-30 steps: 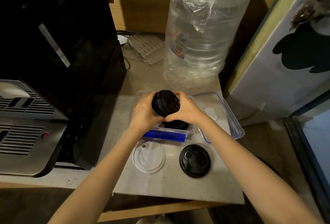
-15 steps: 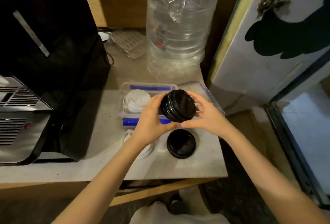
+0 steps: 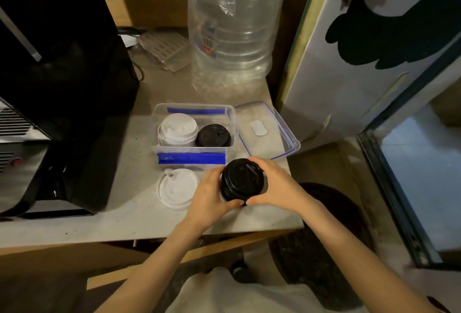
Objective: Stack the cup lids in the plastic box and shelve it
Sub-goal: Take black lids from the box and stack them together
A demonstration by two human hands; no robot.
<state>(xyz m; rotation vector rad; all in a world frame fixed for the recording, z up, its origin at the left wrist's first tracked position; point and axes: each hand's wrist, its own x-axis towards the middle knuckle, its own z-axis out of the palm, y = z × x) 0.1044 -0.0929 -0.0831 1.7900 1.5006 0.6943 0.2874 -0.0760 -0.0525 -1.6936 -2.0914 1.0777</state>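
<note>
A stack of black cup lids [image 3: 241, 180] is gripped between my left hand [image 3: 210, 195] and my right hand [image 3: 275, 186], low over the counter in front of the box. The clear plastic box [image 3: 232, 113] with blue clips stands open behind them. Inside it sit a stack of white lids [image 3: 177, 128] on the left and black lids [image 3: 213, 135] on the right. One white lid [image 3: 175, 191] lies flat on the counter, left of my hands. The loose black lid seen before is hidden under the stack I hold.
The box's clear cover [image 3: 265, 130] lies to the right of the box. A big empty water bottle [image 3: 232, 25] stands behind it. A black coffee machine [image 3: 55, 83] fills the left. The counter's front edge [image 3: 149, 235] runs just below my hands; a white door panel [image 3: 349, 63] stands at right.
My hands carried the black lid stack from above the box down toward me, to the spot where the loose black lid lay. The camera view shifted too.
</note>
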